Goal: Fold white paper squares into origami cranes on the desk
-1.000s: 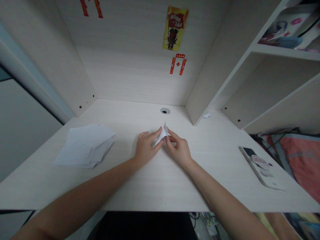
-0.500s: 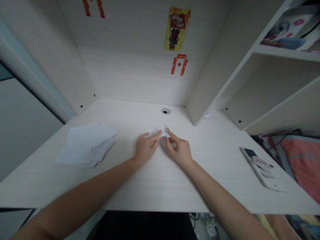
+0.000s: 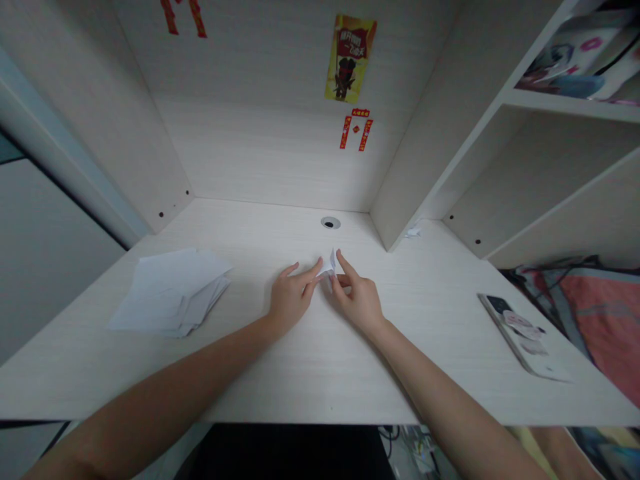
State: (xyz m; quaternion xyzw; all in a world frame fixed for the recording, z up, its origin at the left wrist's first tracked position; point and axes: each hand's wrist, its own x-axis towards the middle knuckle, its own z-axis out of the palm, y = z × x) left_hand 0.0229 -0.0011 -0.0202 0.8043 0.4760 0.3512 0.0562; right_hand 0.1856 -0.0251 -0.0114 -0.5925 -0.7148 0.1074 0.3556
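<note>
A small piece of folded white paper [image 3: 328,267] is between my hands over the middle of the desk, one pointed flap standing up. My left hand [image 3: 293,293] pinches its left side between thumb and index finger, the other fingers stretched loosely away. On the right side, my right hand [image 3: 357,297] grips the paper with its thumb low and its index finger raised along the upright flap. The fingers hide part of the folds.
A stack of white paper sheets [image 3: 170,290] lies to the left on the desk [image 3: 300,387]. A phone [image 3: 523,337] rests at the right, near a red and grey cloth [image 3: 600,313]. Behind my hands is a round cable hole [image 3: 331,223]; a shelf partition [image 3: 400,220] stands back right.
My right index finger has lifted slightly off the upright flap, and the flap leans a little more to the right. My left hand has hardly moved.
</note>
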